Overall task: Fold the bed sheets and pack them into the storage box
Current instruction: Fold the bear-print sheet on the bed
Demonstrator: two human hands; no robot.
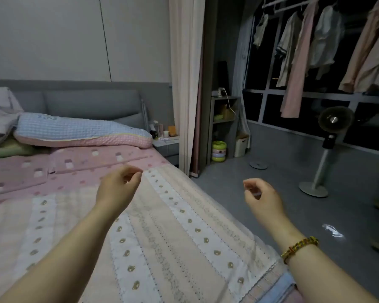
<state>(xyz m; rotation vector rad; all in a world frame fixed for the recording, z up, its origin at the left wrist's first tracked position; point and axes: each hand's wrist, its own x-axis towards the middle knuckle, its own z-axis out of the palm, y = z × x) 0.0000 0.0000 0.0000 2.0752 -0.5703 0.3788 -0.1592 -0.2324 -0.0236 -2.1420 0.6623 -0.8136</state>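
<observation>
Because the folding has not begun, the bed (109, 171) fills the view from nine o'clock down to six o'clock with everything on it lying flat. The largest cloth is the pale striped sheet (162, 237) with small bear motifs, spread smooth across the near half, its scalloped edge running along the mattress side toward five o'clock; laid open like this, it offers clean corners to take hold of. Beyond it, toward ten o'clock, a pink sheet (92, 162) with ice-lolly prints covers the mattress. A long blue-and-pink pillow (79, 132) lies against the headboard, out of the way of the work. At three o'clock a standing fan (328, 136) waits on the grey floor. No storage box can be picked out with certainty.

Both arms reach forward. The left hand (118, 184) hovers over the striped sheet near its far edge, fingers curled toward the thumb as if pinching, yet no cloth shows between them. The right hand (260, 193), beaded bracelet (300, 248) at the wrist, is loosely curled above the floor at three o'clock, beside the bed, holding nothing. I judge they are poised to catch the sheet's far corners.
</observation>
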